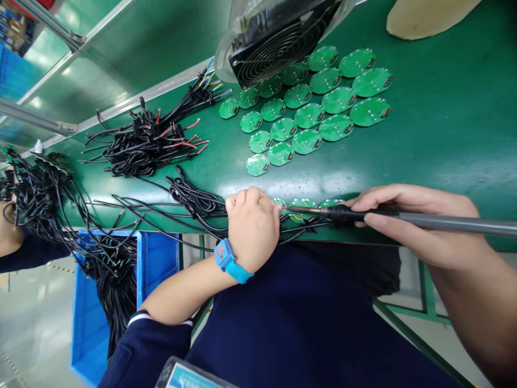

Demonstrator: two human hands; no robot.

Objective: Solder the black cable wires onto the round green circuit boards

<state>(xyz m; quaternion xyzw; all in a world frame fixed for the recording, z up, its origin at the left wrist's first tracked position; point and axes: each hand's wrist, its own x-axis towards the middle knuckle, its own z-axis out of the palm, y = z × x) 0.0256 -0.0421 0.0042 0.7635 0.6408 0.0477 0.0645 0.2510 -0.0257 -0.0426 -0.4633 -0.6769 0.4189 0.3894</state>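
Note:
My right hand (428, 226) grips a soldering iron (456, 222) with a grey handle, held nearly level and pointing left. Its metal tip reaches a small round green circuit board (278, 202) beside my left fingers. My left hand (254, 229), with a blue band on the wrist, is closed at the table's front edge over black cables (210, 223). It appears to pinch one cable at the board, though the fingertips are mostly hidden. Thin yellow and blue wires (297, 218) show under the iron. More boards (331, 203) lie partly hidden behind it.
Rows of green circuit boards (309, 116) cover the table's middle, below a black fan (283, 46). Cable bundles (145, 143) lie to the left. A blue bin (157, 264) holding cables stands below the edge. Another person's hand (10, 231) is at far left.

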